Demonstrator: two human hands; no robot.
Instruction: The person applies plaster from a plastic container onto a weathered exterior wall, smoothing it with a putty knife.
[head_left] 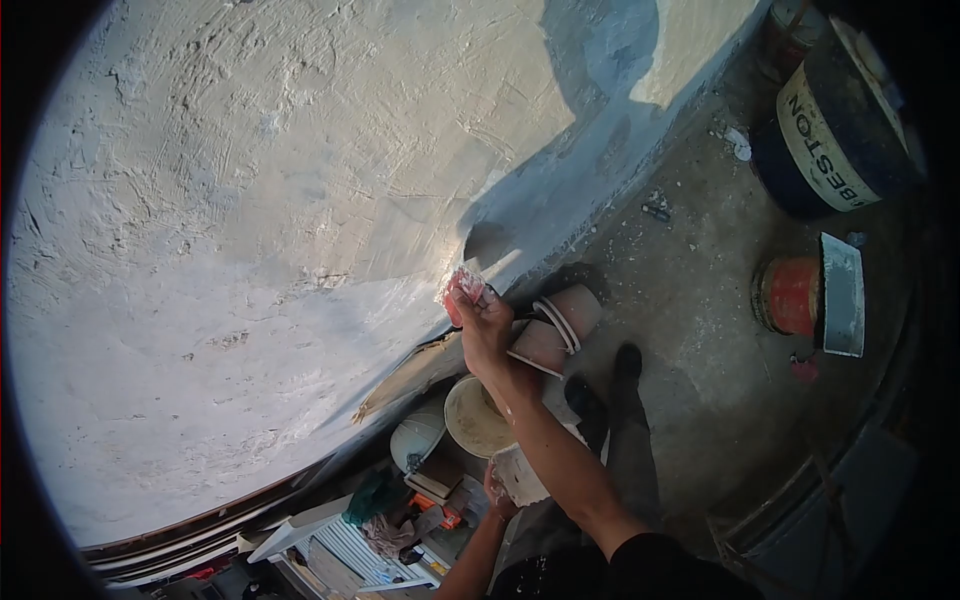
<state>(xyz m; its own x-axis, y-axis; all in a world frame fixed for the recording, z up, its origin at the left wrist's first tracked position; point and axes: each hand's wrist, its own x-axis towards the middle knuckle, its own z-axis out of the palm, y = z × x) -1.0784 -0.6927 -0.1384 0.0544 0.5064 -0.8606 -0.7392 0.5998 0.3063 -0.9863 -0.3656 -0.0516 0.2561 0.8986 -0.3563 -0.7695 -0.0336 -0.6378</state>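
Note:
My right hand point(485, 325) grips a red putty scraper point(462, 292) smeared with white, held against the lower part of the rough plastered wall point(250, 220). Lower in view, my left hand point(500, 492) is closed round the edge of a pale, plaster-crusted board point(522, 474). My right forearm crosses in front of part of that board. Beyond the left hand stands a wide cream basin point(478, 418). Two stacked, pale-stained buckets point(553, 332) lie on their side close to the right hand, partly behind it.
A large dark drum point(820, 130) and a red tin point(790, 296) beside a pale trough point(843, 296) stand on the right. White flecks dot the concrete floor point(690, 290). A white slatted rack point(340, 545) with cloths is at lower left. My feet point(605, 380) are behind the buckets.

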